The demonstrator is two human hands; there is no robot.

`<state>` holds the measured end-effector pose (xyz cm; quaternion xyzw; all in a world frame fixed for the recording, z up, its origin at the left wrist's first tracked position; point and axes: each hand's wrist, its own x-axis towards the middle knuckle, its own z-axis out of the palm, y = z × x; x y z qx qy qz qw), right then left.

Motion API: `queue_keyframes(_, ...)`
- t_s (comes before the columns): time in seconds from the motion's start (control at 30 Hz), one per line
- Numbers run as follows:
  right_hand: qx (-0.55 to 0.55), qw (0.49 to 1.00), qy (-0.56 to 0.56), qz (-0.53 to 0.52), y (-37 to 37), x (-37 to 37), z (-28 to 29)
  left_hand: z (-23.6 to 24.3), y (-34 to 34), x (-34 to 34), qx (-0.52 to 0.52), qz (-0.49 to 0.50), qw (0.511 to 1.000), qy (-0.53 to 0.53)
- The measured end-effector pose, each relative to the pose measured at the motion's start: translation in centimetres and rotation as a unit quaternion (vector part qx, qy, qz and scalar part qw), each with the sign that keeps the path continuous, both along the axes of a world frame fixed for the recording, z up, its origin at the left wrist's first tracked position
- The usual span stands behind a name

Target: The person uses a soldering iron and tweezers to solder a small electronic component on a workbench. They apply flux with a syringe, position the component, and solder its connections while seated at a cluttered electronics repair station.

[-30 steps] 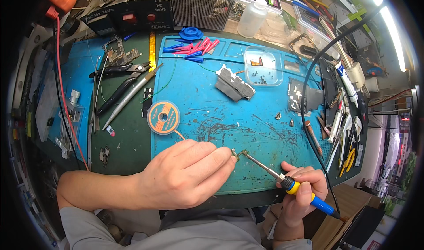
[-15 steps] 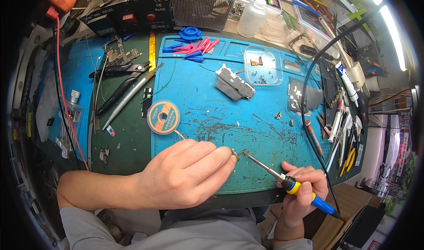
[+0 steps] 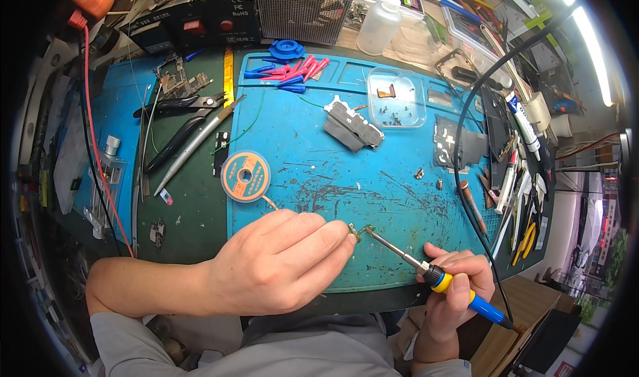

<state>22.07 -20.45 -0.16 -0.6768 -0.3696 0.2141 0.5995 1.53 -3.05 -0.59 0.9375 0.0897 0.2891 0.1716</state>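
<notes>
Part: a small metal piece (image 3: 353, 231) lies on the blue work mat (image 3: 399, 197), near its front edge, between your two hands.
Left hand: your left hand (image 3: 279, 264) rests on the mat, fingertips pinched shut on the small piece.
Soldering iron: its tip meets the piece from the right; the soldering iron (image 3: 426, 270) slants down toward you.
Right hand: your right hand (image 3: 456, 294) has its fingers curled tight around the iron's yellow and blue handle.
Braid spool: an orange spool (image 3: 245, 176) sits just beyond your left hand, its strand running toward your fingers.
Farther out: a grey metal bracket (image 3: 353, 125) and a clear tray (image 3: 397, 97) lie toward the mat's back.
</notes>
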Motion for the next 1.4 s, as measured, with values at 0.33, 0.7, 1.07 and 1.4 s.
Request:
queue_keyframes(0.33, 0.032, 0.999, 0.042, 0.002, 0.1, 0.1, 0.3, 0.0, 0.0, 0.0, 0.002, -0.002, 1.000, -0.003)
queue_keyframes(0.7, 0.073, 0.993, 0.094, -0.009, -0.5, 0.4, -0.2, 0.6, 0.1, -1.0, -0.017, -0.016, 0.999, 0.040)
queue_keyframes(1.07, 0.283, 0.924, -0.247, -0.075, 3.7, 12.5, 18.5, -0.1, 0.3, -0.5, -0.024, -0.028, 0.999, -0.012)
queue_keyframes(1.4, 0.080, 0.903, -0.422, 0.006, 17.0, 18.8, 28.4, 0.4, 0.8, -0.6, 0.028, -0.024, 0.994, -0.098)
